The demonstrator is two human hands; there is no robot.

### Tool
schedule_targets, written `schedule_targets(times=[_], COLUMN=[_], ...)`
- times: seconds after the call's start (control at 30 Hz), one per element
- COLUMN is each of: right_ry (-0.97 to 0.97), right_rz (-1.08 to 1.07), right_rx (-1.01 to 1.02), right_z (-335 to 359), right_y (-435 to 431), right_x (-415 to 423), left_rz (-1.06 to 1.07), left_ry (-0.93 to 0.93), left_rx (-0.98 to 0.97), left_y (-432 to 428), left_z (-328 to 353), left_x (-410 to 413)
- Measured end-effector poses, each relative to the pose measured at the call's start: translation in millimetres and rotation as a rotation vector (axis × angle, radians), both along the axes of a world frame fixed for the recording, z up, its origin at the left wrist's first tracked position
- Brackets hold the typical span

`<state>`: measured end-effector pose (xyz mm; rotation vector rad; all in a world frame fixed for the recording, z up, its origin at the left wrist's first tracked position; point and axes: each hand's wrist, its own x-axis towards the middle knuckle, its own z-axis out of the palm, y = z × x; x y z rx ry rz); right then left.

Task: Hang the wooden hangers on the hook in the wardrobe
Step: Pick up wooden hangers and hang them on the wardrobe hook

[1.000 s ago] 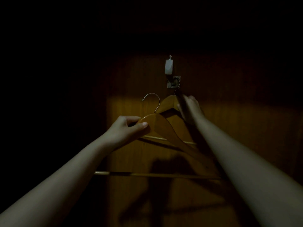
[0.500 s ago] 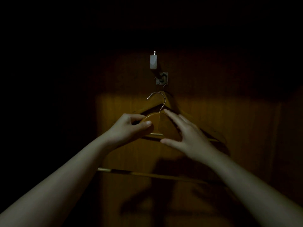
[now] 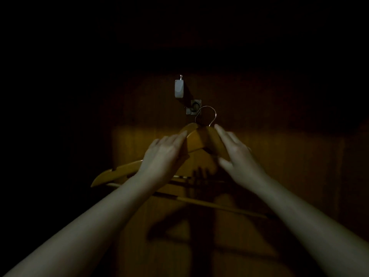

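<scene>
A wooden hanger [image 3: 201, 139] with a metal wire hook is held up in front of the wardrobe's back panel. My left hand [image 3: 165, 154] grips its left shoulder and my right hand [image 3: 235, 154] grips its right shoulder. The wire loop is just right of the small metal wall hook [image 3: 192, 109], close to it; whether it touches is unclear. Behind the held hanger, a second wooden hanger [image 3: 187, 127] hangs from that hook, mostly hidden. Horizontal hanger bars [image 3: 209, 204] show below my wrists.
A small white device [image 3: 179, 88] is mounted above the wall hook. The wooden back panel [image 3: 279, 166] is lit only in the middle; everything to the left, right and above is in darkness.
The held hanger has risen from below the wall hook to its level. My right hand has closed on its right shoulder. My left hand moved up with it.
</scene>
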<state>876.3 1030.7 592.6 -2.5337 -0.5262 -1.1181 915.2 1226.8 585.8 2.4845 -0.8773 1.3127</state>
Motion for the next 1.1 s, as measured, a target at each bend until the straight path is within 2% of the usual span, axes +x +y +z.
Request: schedule_targets(times=[0.13, 0.37, 0.6, 0.93, 1.1], right_ry=[-0.041, -0.057, 0.003, -0.036, 0.007], right_rz=[-0.061, -0.131, -0.118, -0.054, -0.113], right_rx=[-0.025, -0.099, -0.125, -0.047, -0.090], right_z=[25.6, 52.7, 47.5, 22.6, 24.4], right_y=[-1.3, 5.1, 14.5, 11.8, 11.8], right_x=[15.8, 51.4, 74.7, 81.0, 75.5], left_rz=[0.036, 0.063, 0.079, 0.003, 0.090], left_ry=[0.010, 0.179, 0.250, 0.144, 0.265], left_rx=[-0.071, -0.137, -0.208, -0.281, -0.274], left_y=[-9.5, -12.8, -6.6, -12.0, -17.5], left_z=[17.2, 40.1, 26.2, -0.6, -0.5], left_x=[23.9, 52.7, 72.1, 77.3, 74.7])
